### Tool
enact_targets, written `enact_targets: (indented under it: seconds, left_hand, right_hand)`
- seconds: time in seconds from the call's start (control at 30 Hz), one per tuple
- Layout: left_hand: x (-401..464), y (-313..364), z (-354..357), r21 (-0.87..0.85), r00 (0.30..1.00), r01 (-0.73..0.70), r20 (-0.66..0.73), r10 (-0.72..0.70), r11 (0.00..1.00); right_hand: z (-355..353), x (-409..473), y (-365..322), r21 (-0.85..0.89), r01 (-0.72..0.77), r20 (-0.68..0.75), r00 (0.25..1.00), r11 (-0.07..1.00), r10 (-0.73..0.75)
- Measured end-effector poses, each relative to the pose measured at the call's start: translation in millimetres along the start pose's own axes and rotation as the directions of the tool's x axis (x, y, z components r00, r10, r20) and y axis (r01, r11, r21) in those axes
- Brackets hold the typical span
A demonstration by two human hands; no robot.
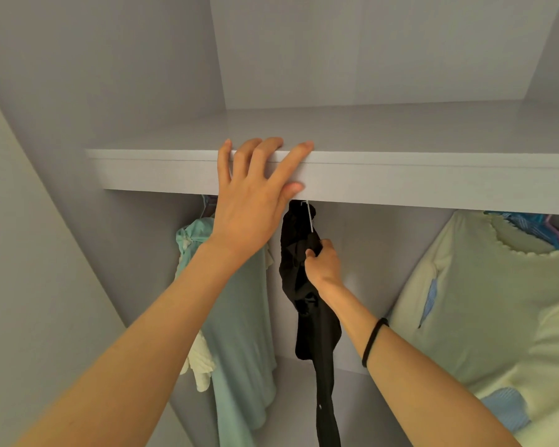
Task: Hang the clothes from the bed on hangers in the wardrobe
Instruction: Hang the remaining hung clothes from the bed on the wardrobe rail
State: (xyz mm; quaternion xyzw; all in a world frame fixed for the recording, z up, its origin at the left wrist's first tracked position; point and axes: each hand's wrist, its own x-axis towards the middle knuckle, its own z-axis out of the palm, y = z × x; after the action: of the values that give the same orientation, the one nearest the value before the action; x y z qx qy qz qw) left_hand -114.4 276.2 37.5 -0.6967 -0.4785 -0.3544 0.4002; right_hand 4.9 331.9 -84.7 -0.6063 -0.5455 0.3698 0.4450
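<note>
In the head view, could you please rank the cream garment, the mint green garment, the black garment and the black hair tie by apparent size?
1. cream garment, though it hangs nearest the camera
2. mint green garment
3. black garment
4. black hair tie

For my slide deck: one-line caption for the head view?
Left hand braces on wardrobe shelf while right hand hangs a black garment.

Left arm enters from lower left of frame and extends up to centre. Left hand (pixel 252 195): back toward camera, fingers spread and straight, fingertips hooked over an edge, thumb pressed flat below them. Right arm enters from lower right, black band on wrist. Right hand (pixel 323 262), centre frame: fingers curled and closed in a grip, thumb on top.
</note>
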Motion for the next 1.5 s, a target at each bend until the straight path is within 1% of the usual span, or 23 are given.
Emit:
enact_targets:
  seconds: [0.17, 0.3, 0.4, 0.5, 0.57, 0.63, 0.7, 0.73, 0.83, 0.9, 1.0, 1.1, 1.23, 1.33, 1.43, 1.5]
  left_hand:
    - [-0.5, -0.4, -0.1, -0.010, 1.000, -0.006, 0.011, 0.006, 1.000]
    - [-1.0, -1.1, -3.4, -0.020, 0.999, -0.014, 0.034, 0.014, 1.000]
    - [-6.3, 2.8, -11.9, -0.035, 0.997, 0.007, 0.073, -0.004, 0.999]
    - [-29.2, 10.6, -23.2, -0.056, 0.988, 0.067, 0.145, -0.059, 0.996]
    - [-54.3, 12.6, -30.0, -0.013, 0.972, 0.107, 0.211, -0.102, 0.994]
    - [-85.9, 12.0, -38.2, 0.071, 0.940, 0.187, 0.278, -0.199, 0.980]
    - [-119.6, 13.2, -51.6, 0.176, 0.889, 0.291, 0.313, -0.334, 0.940]
    - [-137.1, 15.7, -60.8, 0.225, 0.862, 0.335, 0.320, -0.394, 0.915]
    - [-192.6, 32.2, -95.5, 0.339, 0.770, 0.433, 0.343, -0.538, 0.835]
    - [-231.6, 47.2, -124.1, 0.422, 0.690, 0.476, 0.364, -0.625, 0.771]
    - [-286.1, 69.9, -174.5, 0.533, 0.548, 0.535, 0.371, -0.749, 0.655]
    - [-327.8, 93.5, -231.6, 0.621, 0.409, 0.590, 0.321, -0.854, 0.516]
    - [-367.4, 132.6, -314.1, 0.662, 0.283, 0.686, 0.141, -0.949, 0.303]
    - [-397.8, 169.5, -374.7, 0.666, 0.168, 0.735, 0.001, -0.986, 0.126]
    - [-442.6, 219.0, -435.0, 0.686, -0.004, 0.724, -0.100, -0.995, -0.072]
    - [-471.9, 258.4, -478.5, 0.694, -0.139, 0.688, -0.159, -0.977, -0.211]
  right_hand:
    - [15.3, -4.4, 2.1, 0.051, -0.016, 0.015, 1.000, 0.999, 0.015]
    - [15.7, -5.0, 7.2, 0.053, 0.001, -0.003, 1.000, 0.999, -0.001]
    - [11.6, -4.6, 12.3, 0.032, 0.015, 0.031, 0.999, 0.999, -0.016]
    - [1.8, -9.2, 16.9, -0.082, 0.055, 0.127, 0.991, 0.995, -0.045]
    - [-6.8, -18.6, 14.7, -0.209, 0.161, 0.166, 0.978, 0.964, -0.127]
    - [-14.4, -34.1, 11.7, -0.348, 0.318, 0.214, 0.943, 0.882, -0.255]
    - [-19.7, -52.8, 12.9, -0.458, 0.496, 0.328, 0.865, 0.737, -0.379]
    - [-21.3, -62.9, 14.7, -0.485, 0.571, 0.398, 0.819, 0.662, -0.414]
    - [-20.9, -99.2, 24.9, -0.486, 0.722, 0.593, 0.686, 0.492, -0.421]
    - [-14.0, -129.7, 30.9, -0.440, 0.803, 0.707, 0.586, 0.402, -0.396]
    - [5.5, -183.1, 33.7, -0.293, 0.883, 0.837, 0.422, 0.366, -0.348]
    - [26.1, -241.2, 33.1, -0.139, 0.933, 0.901, 0.259, 0.333, -0.347]
    - [40.9, -329.4, 34.5, 0.069, 0.941, 0.928, 0.061, 0.332, -0.366]
    - [43.3, -400.4, 38.0, 0.228, 0.922, 0.917, -0.095, 0.312, -0.388]
    - [45.3, -478.8, 47.7, 0.364, 0.895, 0.887, -0.248, 0.258, -0.389]
    - [42.7, -536.4, 57.4, 0.449, 0.865, 0.863, -0.354, 0.225, -0.360]
